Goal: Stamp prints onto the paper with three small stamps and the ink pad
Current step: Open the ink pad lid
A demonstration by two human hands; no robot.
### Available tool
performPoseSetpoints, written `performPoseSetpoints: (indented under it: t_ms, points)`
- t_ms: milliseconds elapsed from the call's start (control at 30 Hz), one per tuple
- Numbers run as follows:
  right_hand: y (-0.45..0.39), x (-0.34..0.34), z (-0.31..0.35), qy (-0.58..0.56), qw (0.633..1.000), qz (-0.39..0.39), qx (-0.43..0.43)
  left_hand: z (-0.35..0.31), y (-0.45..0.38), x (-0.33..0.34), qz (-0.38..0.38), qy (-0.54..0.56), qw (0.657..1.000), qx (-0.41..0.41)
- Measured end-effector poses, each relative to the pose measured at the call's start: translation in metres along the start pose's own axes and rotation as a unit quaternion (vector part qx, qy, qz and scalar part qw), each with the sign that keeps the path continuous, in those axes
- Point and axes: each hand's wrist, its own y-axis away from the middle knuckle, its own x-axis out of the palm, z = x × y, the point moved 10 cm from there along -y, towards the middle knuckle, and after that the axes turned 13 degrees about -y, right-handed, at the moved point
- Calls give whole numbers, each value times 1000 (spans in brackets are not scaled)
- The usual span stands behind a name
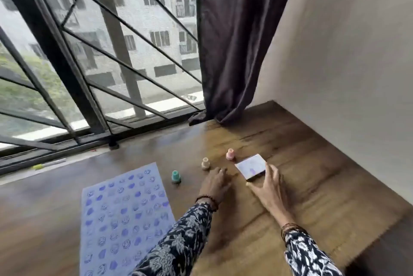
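Observation:
A sheet of paper lies on the wooden table, covered with rows of blue smiley and blob prints. Three small stamps stand upright beyond it: a teal stamp, a beige stamp and a pink stamp. My right hand holds the white ink pad by its near edge, its top tilted up. My left hand rests on the table between the teal stamp and the ink pad, fingers curled down, nothing visibly in it.
The wooden table runs to a window with black bars at the back. A dark curtain hangs at the back middle, a pale wall stands on the right. A pen lies on the sill at left.

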Motion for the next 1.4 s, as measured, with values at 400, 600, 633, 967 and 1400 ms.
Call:
performPoseSetpoints:
  t_ms: [400, 600, 633, 967, 1400]
  points:
    - [-12, 11, -12, -15, 999, 40, -7, -1, -33, -6, -89, 108, 989, -54]
    - [49, 20, 10, -1, 997, 58, -42, 25, 31, -11, -92, 132, 983, -86]
    - [62, 23, 13, 0, 997, 62, -43, 31, 42, -12, -89, 124, 984, -90]
    - [157, 47, 46, 1, 997, 79, -25, 74, 125, -9, -42, 137, 981, -132]
    - [142, 7, 39, -264, 957, 96, 76, 75, 136, -18, -62, 150, 980, -118]
